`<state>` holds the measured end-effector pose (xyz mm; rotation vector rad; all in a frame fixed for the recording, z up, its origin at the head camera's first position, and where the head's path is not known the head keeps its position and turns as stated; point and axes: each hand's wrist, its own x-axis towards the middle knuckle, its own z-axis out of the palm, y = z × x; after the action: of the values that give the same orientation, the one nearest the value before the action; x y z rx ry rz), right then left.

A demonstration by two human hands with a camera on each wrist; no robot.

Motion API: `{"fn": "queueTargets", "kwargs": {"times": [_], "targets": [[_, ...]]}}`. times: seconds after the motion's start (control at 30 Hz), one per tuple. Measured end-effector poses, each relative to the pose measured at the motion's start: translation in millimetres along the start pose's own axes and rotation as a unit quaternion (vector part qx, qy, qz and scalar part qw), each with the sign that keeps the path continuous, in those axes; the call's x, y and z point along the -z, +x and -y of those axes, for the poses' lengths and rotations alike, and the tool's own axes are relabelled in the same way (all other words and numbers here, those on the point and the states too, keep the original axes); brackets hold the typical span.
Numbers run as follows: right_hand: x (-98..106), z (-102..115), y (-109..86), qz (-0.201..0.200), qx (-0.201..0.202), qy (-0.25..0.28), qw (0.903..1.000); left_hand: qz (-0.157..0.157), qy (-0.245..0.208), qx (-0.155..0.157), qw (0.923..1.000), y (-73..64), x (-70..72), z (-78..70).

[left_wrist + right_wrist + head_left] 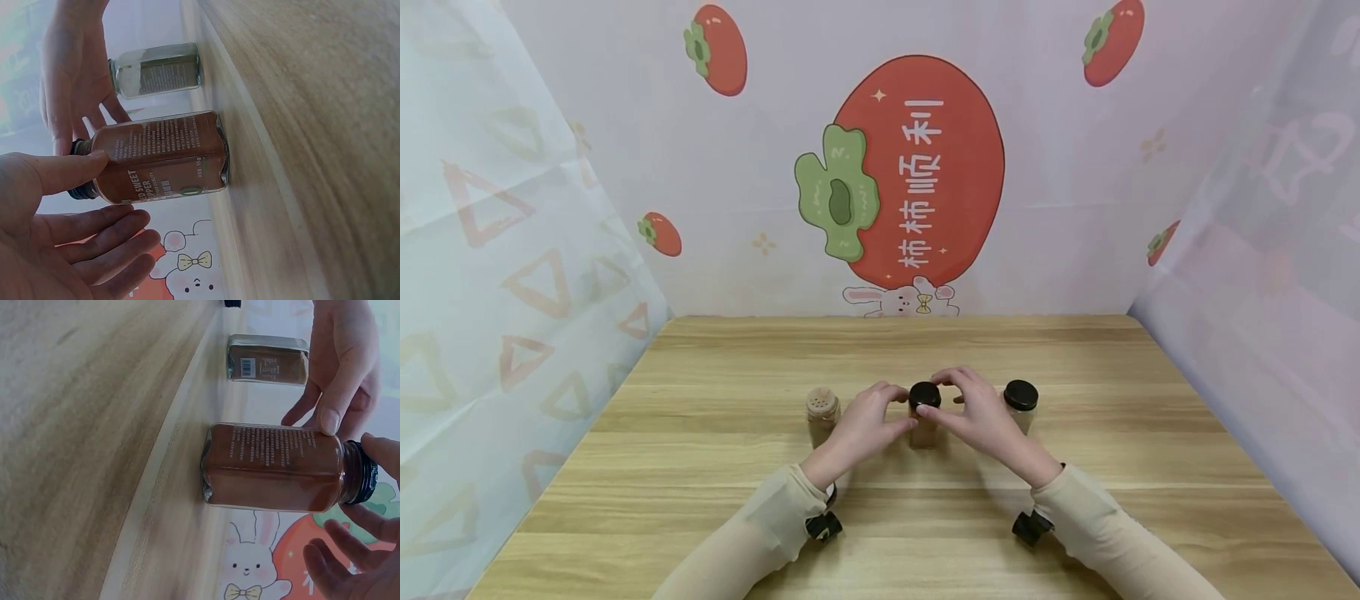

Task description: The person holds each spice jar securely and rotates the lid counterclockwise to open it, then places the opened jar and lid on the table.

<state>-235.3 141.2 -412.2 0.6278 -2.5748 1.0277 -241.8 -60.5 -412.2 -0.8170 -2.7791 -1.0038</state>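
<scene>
An upright glass spice jar of reddish-brown powder stands between both hands, its label partly reading "SWEET" in the left wrist view. My right hand pinches its black cap, thumb on the near side and index finger on the far side. Lower down, my left hand holds the jar near its shoulder, with the thumb against the glass and the fingertips at its opposite side. The remaining fingers of both hands are spread loosely.
To the left stands a jar with a perforated shaker top and brown contents. At the right is another jar, black-capped. All stand on a wood-grain table, with a printed cloth backdrop behind.
</scene>
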Motion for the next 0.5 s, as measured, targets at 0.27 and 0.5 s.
{"fn": "queueTargets", "kwargs": {"times": [0.27, 0.5], "targets": [[1.1, 1.2, -0.4, -0.006, 0.015, 0.003, 0.9999, 0.000, 0.000, -0.001, 1.0000, 0.6, -0.1, 0.4], [2.5, 1.2, -0.9, -0.003, 0.018, 0.003, 0.9998, 0.000, 0.002, 0.000, 1.0000, 1.0, -1.5, 0.7]]}}
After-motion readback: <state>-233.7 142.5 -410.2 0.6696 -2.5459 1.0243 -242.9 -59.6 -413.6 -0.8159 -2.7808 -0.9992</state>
